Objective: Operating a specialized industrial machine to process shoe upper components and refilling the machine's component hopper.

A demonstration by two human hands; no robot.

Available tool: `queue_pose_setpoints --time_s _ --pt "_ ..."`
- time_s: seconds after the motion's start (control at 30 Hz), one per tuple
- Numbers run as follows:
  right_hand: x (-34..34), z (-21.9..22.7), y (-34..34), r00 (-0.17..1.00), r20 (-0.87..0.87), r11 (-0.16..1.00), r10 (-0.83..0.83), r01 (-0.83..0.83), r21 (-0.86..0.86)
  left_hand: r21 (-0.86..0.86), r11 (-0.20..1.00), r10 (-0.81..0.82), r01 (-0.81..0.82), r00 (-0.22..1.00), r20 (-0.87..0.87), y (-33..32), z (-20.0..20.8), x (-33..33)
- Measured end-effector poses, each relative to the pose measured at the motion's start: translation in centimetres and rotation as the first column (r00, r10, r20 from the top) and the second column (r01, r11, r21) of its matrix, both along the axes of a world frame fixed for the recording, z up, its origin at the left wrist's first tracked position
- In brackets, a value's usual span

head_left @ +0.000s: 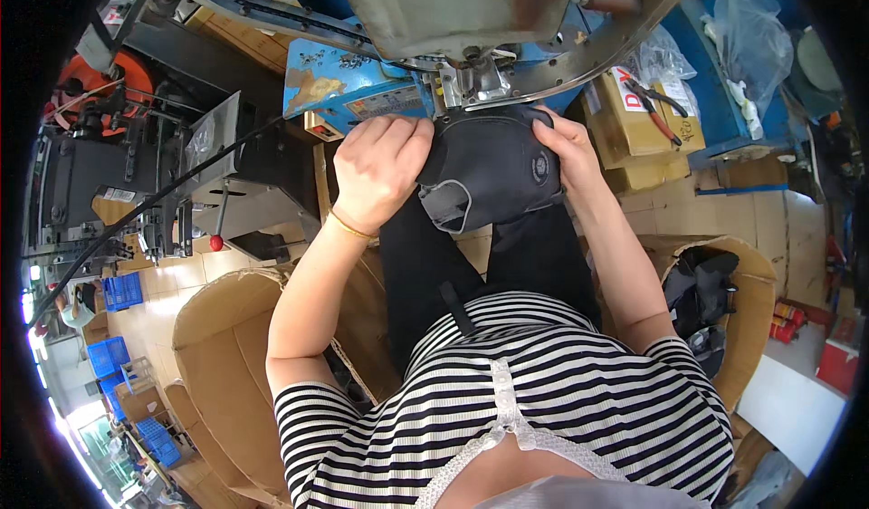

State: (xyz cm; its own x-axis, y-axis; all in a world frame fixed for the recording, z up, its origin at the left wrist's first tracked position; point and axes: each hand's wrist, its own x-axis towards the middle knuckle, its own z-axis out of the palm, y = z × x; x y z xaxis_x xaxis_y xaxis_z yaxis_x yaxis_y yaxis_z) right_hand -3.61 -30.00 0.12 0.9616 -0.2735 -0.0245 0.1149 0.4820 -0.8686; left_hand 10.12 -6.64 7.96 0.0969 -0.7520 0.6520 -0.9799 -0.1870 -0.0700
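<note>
A black padded fabric piece (498,169) with a round badge and a grey-edged opening hangs in front of me, above my lap. Its upper edge meets the metal working head (471,88) of a blue machine (380,97). My left hand (382,160) is closed on the left edge, fingers curled over it. At the upper right edge, my right hand (568,147) pinches the fabric, the thumb on the near face and the fingers partly hidden behind.
Pliers (659,110) lie on a cardboard box (634,142) at the right. Large open cartons flank me, the left carton (226,346) and the right one (756,301), which holds black pieces (701,283). A lever with a red knob (216,242) juts from another machine at left.
</note>
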Motion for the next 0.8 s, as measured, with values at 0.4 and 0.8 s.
queue_pose_setpoints --time_s 0.4,0.8 --pt "0.5 -0.4 0.5 0.993 -0.064 0.987 -0.096 0.103 0.120 -0.001 0.998 0.059 -0.059 0.994 -0.097 -0.3 0.3 -0.1" --pt "1.4 0.1 0.0 0.997 -0.038 0.989 -0.070 0.074 0.130 -0.029 0.994 0.096 -0.108 0.958 -0.269 -0.6 0.4 0.4"
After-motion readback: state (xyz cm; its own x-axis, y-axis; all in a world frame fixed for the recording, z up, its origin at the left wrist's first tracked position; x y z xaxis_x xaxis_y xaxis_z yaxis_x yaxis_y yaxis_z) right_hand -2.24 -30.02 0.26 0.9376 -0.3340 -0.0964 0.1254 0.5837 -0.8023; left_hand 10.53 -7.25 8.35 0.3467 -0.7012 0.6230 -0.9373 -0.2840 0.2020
